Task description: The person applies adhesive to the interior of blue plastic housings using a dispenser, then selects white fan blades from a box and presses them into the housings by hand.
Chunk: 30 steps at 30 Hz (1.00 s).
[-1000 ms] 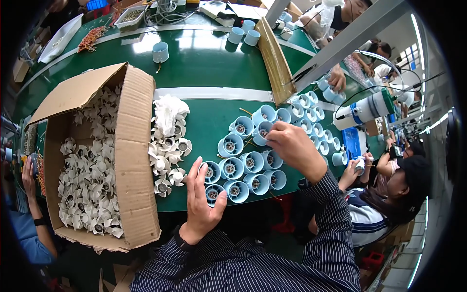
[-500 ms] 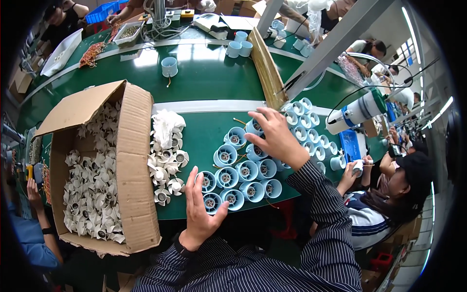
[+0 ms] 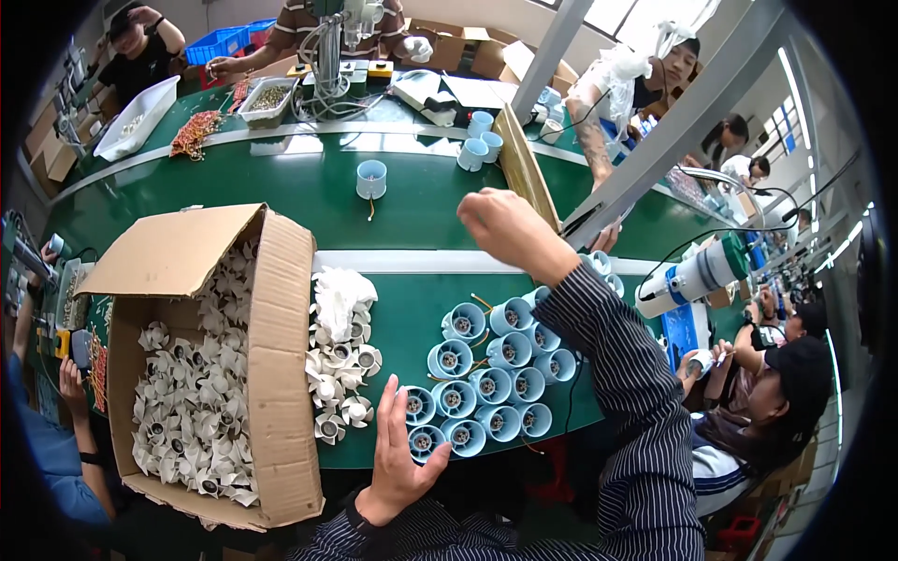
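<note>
Light-blue round fan housings [image 3: 454, 398] stand in a cluster on the green bench, open side up, with metal parts inside and short wires on some. My left hand [image 3: 402, 467] is open at the cluster's near-left edge, fingers stretched and thumb apart. Raised past the far side of the cluster, my right hand [image 3: 514, 229] has its fingers curled in, and nothing shows in them; its fingertips are partly hidden. One lone blue housing [image 3: 371, 179] with a hanging wire stands on the green conveyor belt [image 3: 281, 206], left of and beyond my right hand.
A cardboard box [image 3: 281, 374] of white fan impellers [image 3: 192, 411] stands at left, with more loose impellers [image 3: 341, 365] and a white plastic bag [image 3: 343, 304] beside it. A metal post [image 3: 655, 140] slants up at right. Co-workers sit around, one [image 3: 748, 421] at near right.
My right hand has left the housings, moving away over the belt with its fingers curling. My left hand stays open beside the cluster. The view has shifted, showing more of the far side.
</note>
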{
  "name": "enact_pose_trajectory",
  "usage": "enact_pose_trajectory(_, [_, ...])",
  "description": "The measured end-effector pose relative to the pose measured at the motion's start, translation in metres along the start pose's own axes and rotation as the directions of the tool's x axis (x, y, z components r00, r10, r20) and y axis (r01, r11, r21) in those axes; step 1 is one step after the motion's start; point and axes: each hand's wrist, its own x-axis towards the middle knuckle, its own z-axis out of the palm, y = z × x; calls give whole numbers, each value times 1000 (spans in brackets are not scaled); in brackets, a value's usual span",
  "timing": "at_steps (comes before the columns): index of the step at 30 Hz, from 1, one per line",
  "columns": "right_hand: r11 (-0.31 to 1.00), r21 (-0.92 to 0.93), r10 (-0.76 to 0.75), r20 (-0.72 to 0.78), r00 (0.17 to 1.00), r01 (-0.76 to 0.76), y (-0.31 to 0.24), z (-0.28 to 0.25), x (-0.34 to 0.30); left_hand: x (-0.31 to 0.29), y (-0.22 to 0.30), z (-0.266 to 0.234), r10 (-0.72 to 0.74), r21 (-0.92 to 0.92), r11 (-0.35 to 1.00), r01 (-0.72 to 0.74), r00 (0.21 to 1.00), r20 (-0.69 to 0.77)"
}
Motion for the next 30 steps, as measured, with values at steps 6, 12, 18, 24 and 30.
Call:
enact_pose_trajectory(6, [907, -267, 264, -238, 935, -324, 135, 21, 111, 8, 10, 4, 27, -41, 999, -27, 1000, -4])
enact_pose_trajectory(12, [880, -280, 392, -28, 920, -383, 180, 23, 161, -9, 8, 5, -106, -95, 990, 101, 993, -49])
enact_pose_trajectory(18, [864, -226, 412, -197, 890, -450, 206, 33, 204, -2, 11, -1, -109, -120, 987, 103, 993, -46])
enact_pose_trajectory(24, [861, -241, 449, -52, 892, -448, 202, 28, 202, 2, 13, -1, -102, -181, 979, 93, 994, -44])
enact_pose_trajectory(30, [972, -210, 147, 212, 966, -102, 97, 15, 153, 0, 2, -3, -60, -162, 985, 54, 998, -32])
